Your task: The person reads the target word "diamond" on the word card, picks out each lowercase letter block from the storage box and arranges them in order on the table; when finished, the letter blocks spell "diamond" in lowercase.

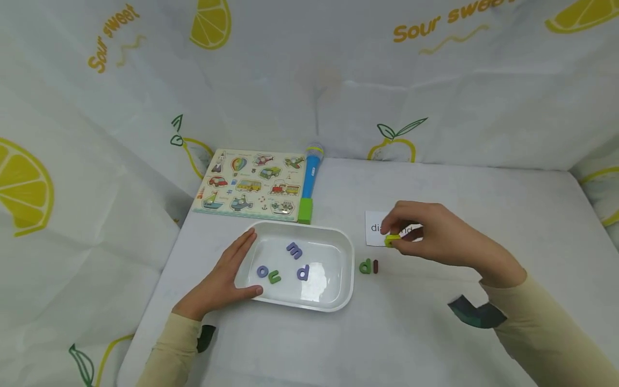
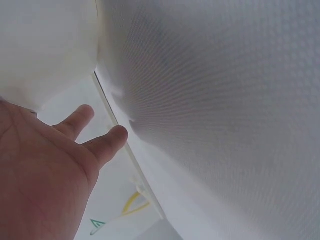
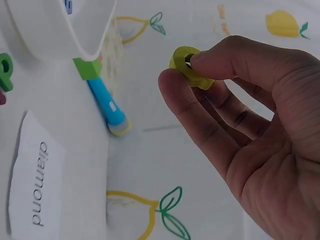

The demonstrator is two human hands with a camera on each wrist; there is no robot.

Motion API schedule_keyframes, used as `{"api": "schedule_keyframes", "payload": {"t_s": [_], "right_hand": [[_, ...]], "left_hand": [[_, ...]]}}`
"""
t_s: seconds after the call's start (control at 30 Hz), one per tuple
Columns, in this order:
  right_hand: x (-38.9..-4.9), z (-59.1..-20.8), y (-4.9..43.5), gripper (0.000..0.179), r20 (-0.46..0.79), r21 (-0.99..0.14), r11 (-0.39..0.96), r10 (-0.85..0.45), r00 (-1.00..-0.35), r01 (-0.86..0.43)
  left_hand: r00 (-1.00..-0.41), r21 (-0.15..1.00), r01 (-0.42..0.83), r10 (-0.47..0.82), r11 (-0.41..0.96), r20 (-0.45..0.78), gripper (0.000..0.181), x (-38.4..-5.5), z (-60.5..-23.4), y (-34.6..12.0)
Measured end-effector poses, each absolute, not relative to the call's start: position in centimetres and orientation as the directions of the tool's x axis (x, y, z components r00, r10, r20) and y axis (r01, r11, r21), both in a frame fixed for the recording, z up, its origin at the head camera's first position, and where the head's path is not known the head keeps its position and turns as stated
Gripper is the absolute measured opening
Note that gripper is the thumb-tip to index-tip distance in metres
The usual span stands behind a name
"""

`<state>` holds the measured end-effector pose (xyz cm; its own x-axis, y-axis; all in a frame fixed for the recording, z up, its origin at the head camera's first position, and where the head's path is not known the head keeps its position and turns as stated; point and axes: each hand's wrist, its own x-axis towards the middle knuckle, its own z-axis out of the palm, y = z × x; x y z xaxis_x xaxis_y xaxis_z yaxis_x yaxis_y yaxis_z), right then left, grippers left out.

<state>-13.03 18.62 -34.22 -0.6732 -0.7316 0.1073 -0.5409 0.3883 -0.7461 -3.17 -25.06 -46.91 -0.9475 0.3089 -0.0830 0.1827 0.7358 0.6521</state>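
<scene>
A yellow plastic letter (image 3: 179,56) with a round hole is pinched between the thumb and fingertips of my right hand (image 1: 440,234). That hand is over the white word card (image 1: 373,239), covering the middle of the printed "diamond" in the head view; the right wrist view shows the whole word. Below the card lie a green letter d (image 1: 362,267) and a dark red stick-shaped letter (image 1: 375,266). My left hand (image 1: 220,282) rests with spread fingers at the left end of a white tray (image 1: 352,260). Inside are a purple m (image 1: 294,250), purple d (image 1: 300,274), purple ring-shaped o (image 1: 258,271) and green u-shaped letter (image 1: 273,280).
Behind the tray lies a wooden vehicle puzzle board (image 1: 249,172). A blue toy microphone (image 1: 311,177) with a green end (image 1: 305,210) lies along its right edge. A white lemon-patterned cloth (image 1: 290,80) hangs behind the white table (image 1: 508,204).
</scene>
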Motion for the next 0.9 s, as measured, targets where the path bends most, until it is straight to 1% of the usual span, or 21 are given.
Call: {"api": "schedule_keyframes", "payload": {"t_s": [0.17, 0.33, 0.43, 0.53, 0.67, 0.8, 0.9], "right_hand": [[-11.8, -35.8, 21.3, 0.036, 0.117, -0.765, 0.419, -0.657, -0.745, -0.489], [-11.1, -38.1, 22.2, 0.035, 0.139, -0.725, 0.49, -0.584, -0.8, -0.484], [-10.7, -39.7, 22.0, 0.03, 0.093, -0.719, 0.547, -0.536, -0.839, -0.429], [-10.4, -41.6, 21.6, 0.024, 0.004, -0.735, 0.591, -0.487, -0.873, -0.333], [-10.3, -44.3, 21.0, 0.02, -0.086, -0.733, 0.639, -0.426, -0.901, -0.233], [-10.2, -46.2, 20.6, 0.017, -0.113, -0.712, 0.677, -0.369, -0.923, -0.184], [-9.9, -46.7, 20.5, 0.016, -0.092, -0.698, 0.69, -0.351, -0.932, -0.191]], "left_hand": [[-0.949, 0.657, 0.167, 0.3, 0.735, -0.094, 0.117, -3.1, -47.0, -25.1], [-0.953, 0.652, 0.148, 0.284, 0.744, -0.107, 0.116, -3.0, -47.1, -25.2], [-0.955, 0.65, 0.142, 0.277, 0.746, -0.109, 0.116, -3.0, -47.2, -25.2], [-0.955, 0.653, 0.137, 0.275, 0.745, -0.114, 0.116, -3.0, -47.1, -25.2], [-0.953, 0.654, 0.139, 0.281, 0.744, -0.117, 0.116, -3.1, -47.0, -25.1], [-0.949, 0.651, 0.154, 0.294, 0.744, -0.112, 0.117, -3.1, -46.9, -25.1], [-0.946, 0.65, 0.167, 0.307, 0.741, -0.106, 0.116, -3.1, -46.9, -25.1]]}}
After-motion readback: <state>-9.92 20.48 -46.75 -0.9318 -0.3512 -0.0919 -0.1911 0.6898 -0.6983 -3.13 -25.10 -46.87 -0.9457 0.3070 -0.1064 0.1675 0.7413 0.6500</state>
